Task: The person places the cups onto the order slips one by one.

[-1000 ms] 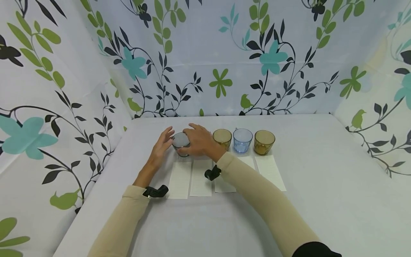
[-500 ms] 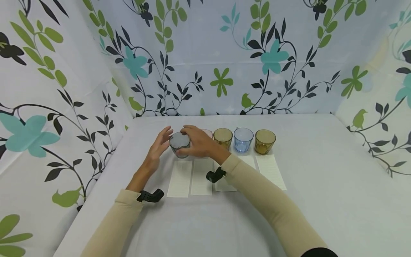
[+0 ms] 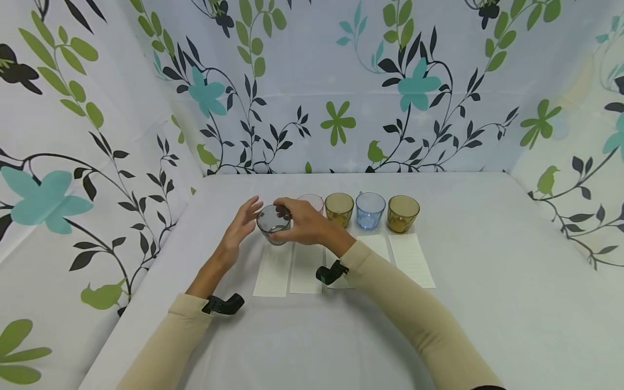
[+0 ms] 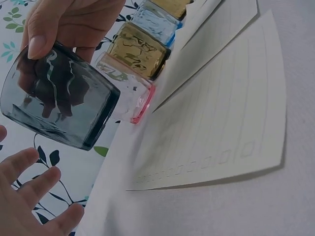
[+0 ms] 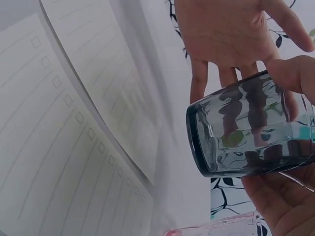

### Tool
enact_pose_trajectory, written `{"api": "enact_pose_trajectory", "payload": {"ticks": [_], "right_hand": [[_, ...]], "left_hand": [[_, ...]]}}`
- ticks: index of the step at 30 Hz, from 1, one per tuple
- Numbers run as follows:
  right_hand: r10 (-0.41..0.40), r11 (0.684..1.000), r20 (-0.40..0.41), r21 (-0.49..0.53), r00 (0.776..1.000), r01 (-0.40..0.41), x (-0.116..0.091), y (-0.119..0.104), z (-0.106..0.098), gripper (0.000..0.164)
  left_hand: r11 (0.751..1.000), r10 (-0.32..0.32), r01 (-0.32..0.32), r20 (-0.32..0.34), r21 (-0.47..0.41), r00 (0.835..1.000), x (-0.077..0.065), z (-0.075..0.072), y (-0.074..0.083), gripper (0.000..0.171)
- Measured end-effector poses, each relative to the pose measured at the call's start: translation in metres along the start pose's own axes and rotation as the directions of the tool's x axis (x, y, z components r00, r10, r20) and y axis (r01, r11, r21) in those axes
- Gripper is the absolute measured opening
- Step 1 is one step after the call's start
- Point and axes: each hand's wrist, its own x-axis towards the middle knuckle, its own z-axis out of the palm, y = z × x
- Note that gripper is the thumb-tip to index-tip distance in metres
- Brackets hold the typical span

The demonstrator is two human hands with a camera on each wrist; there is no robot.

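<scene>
Now, head view: R hand (image 3: 312,223) has the smoky-grey tumbler (image 3: 265,221) clamped btwn thumb & fingers, a touch nearer the wearer than a sec ago & tipped so its mouth shows, uncovering more of the pink tumbler (image 3: 313,202), while L hand (image 3: 239,228) is just beside it, fingers straight-ish, contact unclear. L wrist view: grey tumbler's tilted, prob. off the white tablecloth (image 4: 246,211), base twd the lined checklist sheets (image 4: 226,113), L fingers spread. R wrist view: thumb on 1 side, fingers opp., so R hand seemingly carries it alone.
</scene>
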Motion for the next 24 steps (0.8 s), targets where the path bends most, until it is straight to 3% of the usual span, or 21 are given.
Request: {"api": "enact_pose_trajectory", "payload": {"ticks": [3,9,17,24], "right_hand": [[-0.01,1.0,0.001,0.022,1.0,0.01,-0.003,0.001,0.003,0.076],[-0.039,0.997,-0.003,0.07,0.999,0.039,-0.01,0.0,0.011,0.075],[-0.038,0.996,-0.009,0.081,0.999,0.039,-0.015,0.0,0.014,0.077],[-0.041,0.997,0.004,0.07,0.999,0.04,-0.02,0.002,0.024,0.077]], "left_hand": [[1.0,-0.012,0.012,0.018,-0.015,1.0,-0.006,0.001,0.001,0.062],[0.992,-0.007,0.014,0.058,-0.126,0.998,-0.019,0.005,0.006,0.064],[0.982,0.016,0.001,0.091,-0.191,0.996,-0.022,0.008,0.013,0.065],[0.958,0.031,0.015,0.155,-0.285,0.987,-0.029,0.01,0.008,0.071]]}}
